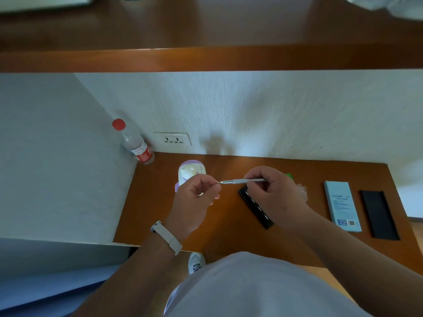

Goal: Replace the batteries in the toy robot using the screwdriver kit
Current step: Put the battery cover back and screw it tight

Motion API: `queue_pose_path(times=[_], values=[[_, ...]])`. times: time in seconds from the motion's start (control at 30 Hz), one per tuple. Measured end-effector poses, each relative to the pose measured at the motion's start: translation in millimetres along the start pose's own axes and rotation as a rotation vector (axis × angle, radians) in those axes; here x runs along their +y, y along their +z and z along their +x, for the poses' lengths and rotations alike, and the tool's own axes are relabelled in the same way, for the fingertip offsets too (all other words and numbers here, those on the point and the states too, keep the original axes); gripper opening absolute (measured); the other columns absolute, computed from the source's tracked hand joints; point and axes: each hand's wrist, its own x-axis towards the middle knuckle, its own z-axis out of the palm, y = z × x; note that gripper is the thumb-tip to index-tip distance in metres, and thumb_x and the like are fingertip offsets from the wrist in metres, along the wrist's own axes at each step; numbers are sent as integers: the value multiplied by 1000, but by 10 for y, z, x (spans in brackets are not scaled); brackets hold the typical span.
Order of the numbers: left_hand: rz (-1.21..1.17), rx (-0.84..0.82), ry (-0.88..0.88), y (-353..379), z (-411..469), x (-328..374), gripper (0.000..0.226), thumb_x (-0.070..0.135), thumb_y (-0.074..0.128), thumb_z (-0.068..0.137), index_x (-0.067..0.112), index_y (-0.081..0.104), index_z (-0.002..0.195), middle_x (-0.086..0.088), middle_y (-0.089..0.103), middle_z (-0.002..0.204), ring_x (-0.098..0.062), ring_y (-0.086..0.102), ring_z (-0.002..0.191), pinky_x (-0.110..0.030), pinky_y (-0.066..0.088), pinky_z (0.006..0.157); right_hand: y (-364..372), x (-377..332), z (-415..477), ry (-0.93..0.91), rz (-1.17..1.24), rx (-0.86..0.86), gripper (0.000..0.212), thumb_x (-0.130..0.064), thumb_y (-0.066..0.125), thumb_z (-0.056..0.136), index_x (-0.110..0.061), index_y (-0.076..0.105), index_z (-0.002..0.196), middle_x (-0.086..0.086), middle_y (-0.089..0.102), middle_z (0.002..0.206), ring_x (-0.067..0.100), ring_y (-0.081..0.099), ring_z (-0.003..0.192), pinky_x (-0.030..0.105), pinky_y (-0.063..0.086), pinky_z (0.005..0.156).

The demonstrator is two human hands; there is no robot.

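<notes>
A pale shirt (251,289) fills the lower frame. Beyond it, above the desk (148,202), the right hand (272,191) grips the handle of the silver screwdriver (242,180), held level, and the left hand (194,197) pinches its tip between thumb and forefinger. The toy robot (191,172) sits on the desk just behind the left hand; the black bit tray (261,211) lies under the right hand

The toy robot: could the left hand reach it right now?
Probably yes: the toy robot stands just beyond the left hand, nothing between them, though it pinches the screwdriver tip and would have to let go.
</notes>
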Motion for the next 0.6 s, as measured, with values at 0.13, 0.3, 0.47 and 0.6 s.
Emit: queue_pose_path(times=[0.13,0.3,0.47,0.6], values=[[-2,-4,3,-14,-22,1,6,18,69,95,24,68,94,5,73,83,-16,71,82,-18,56,69,2,-6,-25,3,-22,9,11,-11,60,94,-21,66,93,-8,56,69,-3,49,53,9,35,44],[-7,-7,6,-9,-58,6,12,19,69,95,30,68,90,6,73,82,-15,70,84,-16,56,71,9,11,-64,0,-14,5,14,-11,60,94,-24,65,91,-6,56,70,-2,49,53,10,36,44],[-13,-1,13,-12,-76,-9,15,21,70,95,34,68,89,6,73,83,-17,70,84,-21,58,73,15,18,-80,0,-14,10,15,-12,60,94,-26,64,91,-6,57,73,-2,49,54,10,38,44],[-6,-2,19,-13,-97,-16,13,22,71,94,34,67,89,7,72,83,-17,70,85,-22,56,75,5,15,-89,-13,-24,-8,14,-11,60,94,-23,65,92,-7,57,72,-2,49,55,10,37,45]])
